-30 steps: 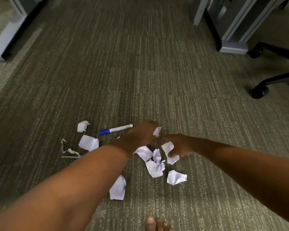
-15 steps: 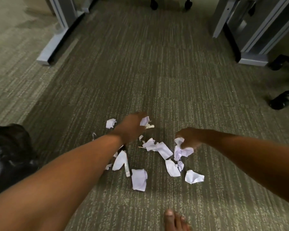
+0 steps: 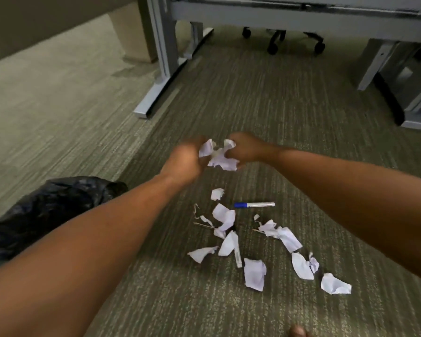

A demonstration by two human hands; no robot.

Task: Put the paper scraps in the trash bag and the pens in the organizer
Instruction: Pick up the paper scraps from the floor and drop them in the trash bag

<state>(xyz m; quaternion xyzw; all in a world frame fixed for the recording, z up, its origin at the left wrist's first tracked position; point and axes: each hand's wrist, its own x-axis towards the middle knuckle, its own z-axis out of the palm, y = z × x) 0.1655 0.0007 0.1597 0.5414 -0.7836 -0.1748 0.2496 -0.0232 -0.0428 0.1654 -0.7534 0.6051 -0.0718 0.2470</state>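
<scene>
Both hands are raised above the carpet, close together, each gripping white paper scraps [image 3: 220, 158]. My left hand [image 3: 186, 160] holds the left side of the bunch, my right hand [image 3: 244, 148] the right side. Below them several more torn scraps [image 3: 254, 273] lie scattered on the carpet. A white marker with a blue cap [image 3: 254, 205] lies among them, pointing left. A second white pen [image 3: 237, 256] lies partly under a scrap. The black trash bag [image 3: 44, 215] sits at the left, partly behind my left forearm. No organizer is in view.
Grey desk legs [image 3: 161, 69] stand ahead at the left, more desk frame [image 3: 384, 62] at the right. Chair castors [image 3: 272, 48] show under the desk at the back. My toe [image 3: 297, 332] is at the bottom edge.
Both hands have lifted off the floor with scraps and come together. The view has tilted up and left, showing more of the trash bag and the desks.
</scene>
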